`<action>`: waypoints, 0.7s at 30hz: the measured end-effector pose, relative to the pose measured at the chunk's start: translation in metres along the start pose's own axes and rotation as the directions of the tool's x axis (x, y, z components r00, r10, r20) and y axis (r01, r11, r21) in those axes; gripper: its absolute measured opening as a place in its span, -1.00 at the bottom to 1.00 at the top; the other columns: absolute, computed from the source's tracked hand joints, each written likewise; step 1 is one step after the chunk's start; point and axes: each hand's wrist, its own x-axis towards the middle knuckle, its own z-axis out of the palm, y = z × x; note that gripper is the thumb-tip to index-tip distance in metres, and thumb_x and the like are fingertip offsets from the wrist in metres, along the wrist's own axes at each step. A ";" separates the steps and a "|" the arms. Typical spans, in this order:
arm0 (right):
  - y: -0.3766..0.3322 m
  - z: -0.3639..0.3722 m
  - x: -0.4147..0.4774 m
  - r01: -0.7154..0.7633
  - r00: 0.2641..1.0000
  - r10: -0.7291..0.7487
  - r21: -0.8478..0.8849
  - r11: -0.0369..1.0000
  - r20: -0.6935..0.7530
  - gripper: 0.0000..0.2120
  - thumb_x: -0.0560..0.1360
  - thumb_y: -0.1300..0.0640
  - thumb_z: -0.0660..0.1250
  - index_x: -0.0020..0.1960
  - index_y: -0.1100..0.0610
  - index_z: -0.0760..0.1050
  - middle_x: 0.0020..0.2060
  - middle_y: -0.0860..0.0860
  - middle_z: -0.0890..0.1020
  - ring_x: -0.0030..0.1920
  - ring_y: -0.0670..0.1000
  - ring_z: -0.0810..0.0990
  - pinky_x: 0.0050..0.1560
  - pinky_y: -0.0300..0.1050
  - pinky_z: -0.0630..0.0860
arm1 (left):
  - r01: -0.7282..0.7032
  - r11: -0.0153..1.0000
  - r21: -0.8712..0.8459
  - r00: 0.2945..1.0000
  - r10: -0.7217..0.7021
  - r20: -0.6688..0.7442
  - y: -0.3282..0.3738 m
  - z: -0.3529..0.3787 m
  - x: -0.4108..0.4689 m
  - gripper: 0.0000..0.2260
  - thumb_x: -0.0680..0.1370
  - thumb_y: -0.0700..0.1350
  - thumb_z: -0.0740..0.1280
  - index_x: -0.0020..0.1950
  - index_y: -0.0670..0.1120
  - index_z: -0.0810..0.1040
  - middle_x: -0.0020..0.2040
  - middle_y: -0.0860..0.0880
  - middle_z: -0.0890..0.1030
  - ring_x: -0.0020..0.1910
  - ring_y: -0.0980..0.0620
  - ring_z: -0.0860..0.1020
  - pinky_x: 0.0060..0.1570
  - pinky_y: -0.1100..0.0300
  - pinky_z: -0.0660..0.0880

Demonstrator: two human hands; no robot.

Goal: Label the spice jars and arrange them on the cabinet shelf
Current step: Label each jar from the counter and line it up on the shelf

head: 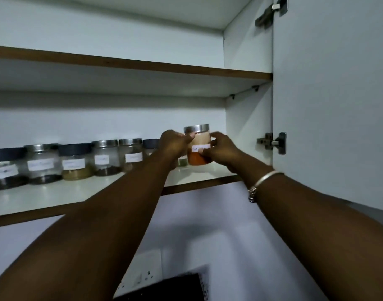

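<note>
White cabinet walls fill the frame, with an open door [329, 101] on the right and two wood-edged shelves crossing from left to centre. Along the lower shelf [55, 198], a row of labelled jars [77, 160] stands side by side from the left edge toward the middle. Just right of centre, both hands meet around one more jar [198, 148], steel-lidded, with orange-red powder in its lower part and a white label on its front. The left hand [174, 144] wraps its left side near the lid; the right hand [221, 148] grips the right side, thumb on the label. Whether the jar's base touches the shelf cannot be told. Judging by the filled row, the labelling looks largely done and this jar is among the last to be set, at the right end.
</note>
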 end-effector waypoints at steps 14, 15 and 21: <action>0.055 0.036 0.112 -0.111 0.979 0.152 -0.268 0.957 0.138 -0.59 0.55 0.31 0.42 0.36 0.36 0.45 0.27 0.30 0.59 0.27 0.29 0.61 0.30 0.18 0.58 | 0.254 0.957 -0.136 0.965 -0.260 -0.025 -0.045 0.056 0.068 -0.77 0.68 -0.23 0.22 0.31 -0.23 0.52 0.05 -0.20 0.65 0.00 -0.16 0.67 0.02 -0.02 0.66; 0.058 0.042 0.116 -0.105 0.979 0.149 -0.286 0.953 0.140 -0.59 0.56 0.29 0.42 0.37 0.36 0.46 0.29 0.29 0.59 0.29 0.27 0.60 0.32 0.15 0.57 | 0.252 0.956 -0.151 0.966 -0.257 -0.014 -0.049 0.054 0.069 -0.73 0.68 -0.24 0.21 0.35 -0.26 0.52 0.05 -0.20 0.65 0.04 -0.18 0.67 0.10 -0.03 0.64; 0.061 0.045 0.125 -0.068 0.983 0.114 -0.294 0.953 0.145 -0.57 0.59 0.27 0.39 0.42 0.36 0.43 0.35 0.29 0.55 0.36 0.28 0.56 0.38 0.11 0.52 | 0.277 0.924 -0.262 0.958 -0.286 0.004 -0.056 0.044 0.067 -0.67 0.64 -0.26 0.10 0.37 -0.17 0.48 -0.33 -0.07 0.52 -0.41 -0.01 0.49 -0.03 0.04 0.60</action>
